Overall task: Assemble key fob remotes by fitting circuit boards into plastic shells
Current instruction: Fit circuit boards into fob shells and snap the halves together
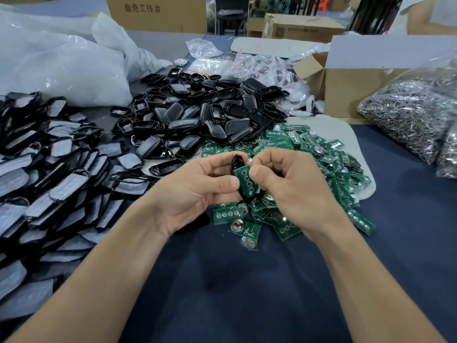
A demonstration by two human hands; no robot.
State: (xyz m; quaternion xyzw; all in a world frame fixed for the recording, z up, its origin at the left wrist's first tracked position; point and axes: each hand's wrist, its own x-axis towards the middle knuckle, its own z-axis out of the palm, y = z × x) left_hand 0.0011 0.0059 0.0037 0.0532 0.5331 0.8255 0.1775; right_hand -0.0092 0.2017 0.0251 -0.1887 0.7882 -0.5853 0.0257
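Dark blue cloth covers the tabletop (pixel 247 293), and cardboard boxes (pixel 358 90) stand along its far edge and on the floor beyond. Both bare forearms reach in from the near edge and meet above the middle of the cloth.

The left hand (pixel 197 186) grips a black shell (pixel 237 164) held nearly upright, its thumb pressed against the shell's near side and its fingers (pixel 217 159) curled round the back. The right hand (pixel 286 184) pinches a green circuit board (pixel 244 180) between thumb and bent fingers, holding it against the open face of that shell. The board shows a row of round contacts. Whether it is fully seated in the shell I cannot tell, because the right thumb covers its upper edge.

Directly behind and under the hands lies a heap of loose green boards (pixel 309 154), some with round silver cells, spilling over a pale foam sheet (pixel 346 134). To the far left of that heap sits a pile of black shells (pixel 197 115), crowding up to the boards. Rows of grey-faced black parts (pixel 49 169) fill the left side of the tabletop. A large white plastic bag (pixel 54 63) lies behind them, and a clear bag of small metal pieces (pixel 408 110) rests at the right edge.
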